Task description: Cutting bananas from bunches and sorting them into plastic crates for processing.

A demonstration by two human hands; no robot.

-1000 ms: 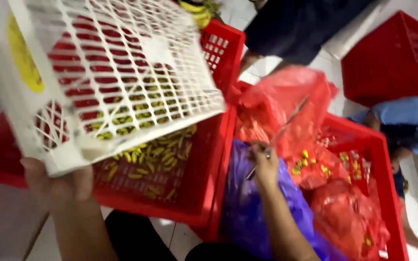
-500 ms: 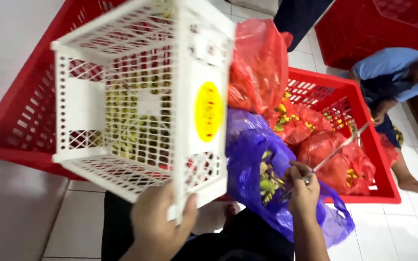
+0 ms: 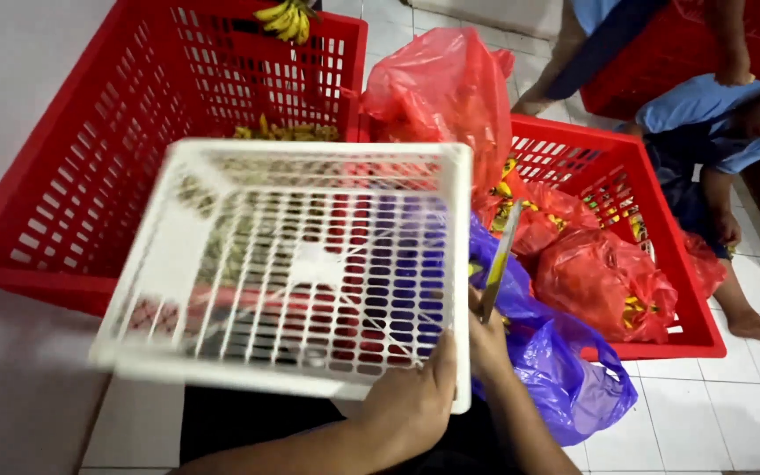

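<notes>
My left hand [image 3: 411, 405] grips the near rim of a white plastic lattice basket [image 3: 301, 264], which is held over my lap with its mesh bottom facing me and looks empty. Just right of it, my right hand [image 3: 485, 339] holds a knife [image 3: 500, 259] with the blade pointing up beside the basket's right edge. A purple plastic bag [image 3: 565, 374] lies under and right of that hand.
A large red crate [image 3: 63, 193] at left holds small yellow-green fruit, with bananas [image 3: 285, 19] on its far rim. A second red crate [image 3: 653, 202] at right holds red plastic bags [image 3: 604, 281]. A person in a blue shirt [image 3: 697, 114] sits on the tiled floor at far right.
The white basket has swung from side-on to flat in front of me, its bottom now facing the camera. My right hand has raised the knife more upright beside it.
</notes>
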